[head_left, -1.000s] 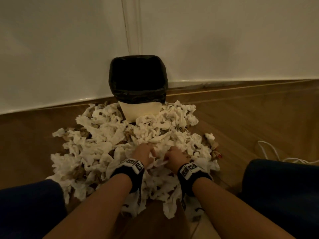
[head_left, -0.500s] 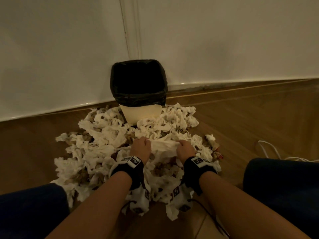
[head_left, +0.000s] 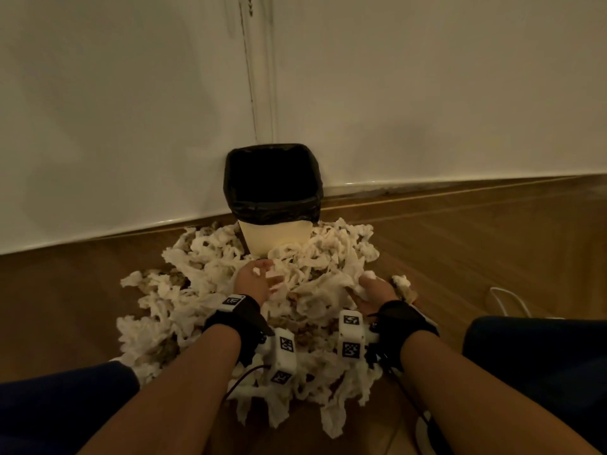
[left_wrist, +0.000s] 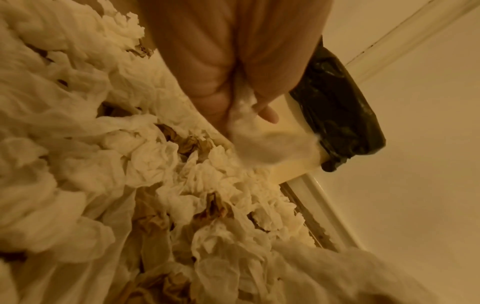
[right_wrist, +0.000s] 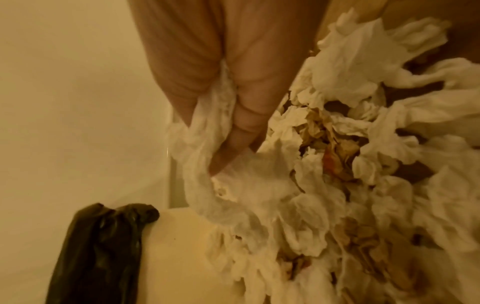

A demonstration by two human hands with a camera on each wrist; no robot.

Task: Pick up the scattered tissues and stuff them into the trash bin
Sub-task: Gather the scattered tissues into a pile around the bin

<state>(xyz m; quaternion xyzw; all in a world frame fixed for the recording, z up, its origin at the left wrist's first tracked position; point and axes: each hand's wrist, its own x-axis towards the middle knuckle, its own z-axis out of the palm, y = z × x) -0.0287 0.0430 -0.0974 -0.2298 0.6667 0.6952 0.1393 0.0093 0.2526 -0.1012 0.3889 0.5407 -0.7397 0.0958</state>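
Both hands are buried in the heap of crumpled tissues (head_left: 315, 290) on the wooden floor (head_left: 476, 251). The left hand (head_left: 253, 280) at 11 o'clock and the right hand (head_left: 374, 290) at 1 o'clock each clutch a wad, fingers curled. The black-lined trash bin (head_left: 274, 238) stands at 12 o'clock against the wall.

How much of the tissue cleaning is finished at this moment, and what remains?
Done: almost nothing shows. The trash bin with its black liner looks dark inside, no tissue visible. In hand: the left hand and right hand each hold a bunch of tissue lifted from the pile. Left: nearly the whole heap of tissues lies on the floor before the bin.
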